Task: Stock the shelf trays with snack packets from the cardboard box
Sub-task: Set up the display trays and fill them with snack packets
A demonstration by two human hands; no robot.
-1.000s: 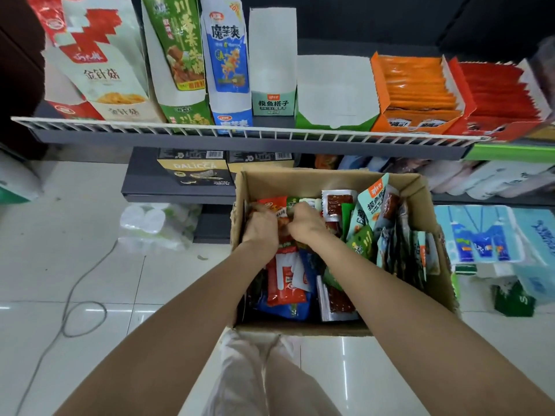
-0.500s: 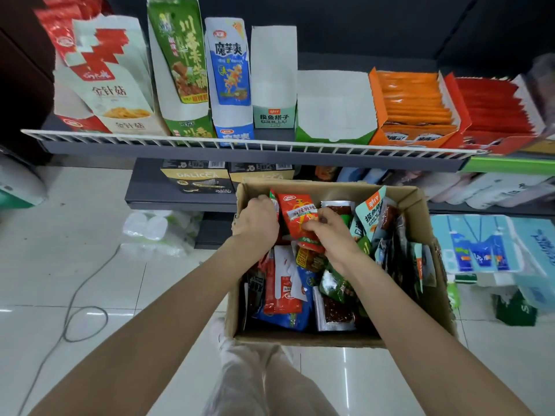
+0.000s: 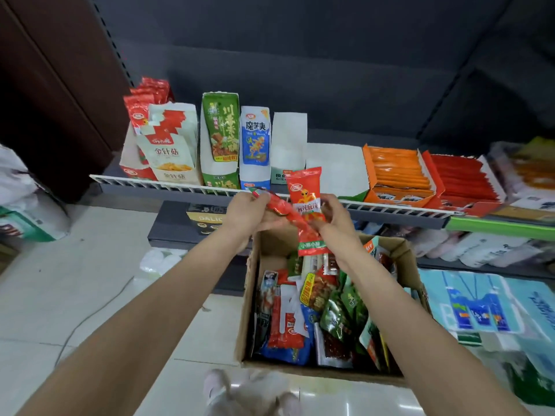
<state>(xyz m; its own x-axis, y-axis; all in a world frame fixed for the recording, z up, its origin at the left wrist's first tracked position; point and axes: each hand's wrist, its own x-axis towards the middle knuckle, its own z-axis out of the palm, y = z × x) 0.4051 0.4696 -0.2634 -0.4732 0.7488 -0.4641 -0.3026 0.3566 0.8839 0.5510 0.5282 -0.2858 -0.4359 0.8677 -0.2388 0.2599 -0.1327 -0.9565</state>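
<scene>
Both hands up over the box (image 3: pixel 402 259), each gripping red packets: right hand (image 3: pixel 336 216) pinches an upright packet (image 3: pixel 306 202) w/ cartoon alien, long axis vertical; left hand (image 3: pixel 250 213) closed on another red packet (image 3: pixel 277 207) lying slantwise. Trays (image 3: pixel 286 145) sit just beyond the hands, on the shelf (image 3: pixel 180 187); white empty one is straight ahead of right hand, so that hand's nearer. Readable on trays: 魔芋爽, 金针菇; packet text too blurred

Bright overhead light glares off the floor tiles (image 3: pixel 345 406) (wide-angle edges bend, blur).
</scene>
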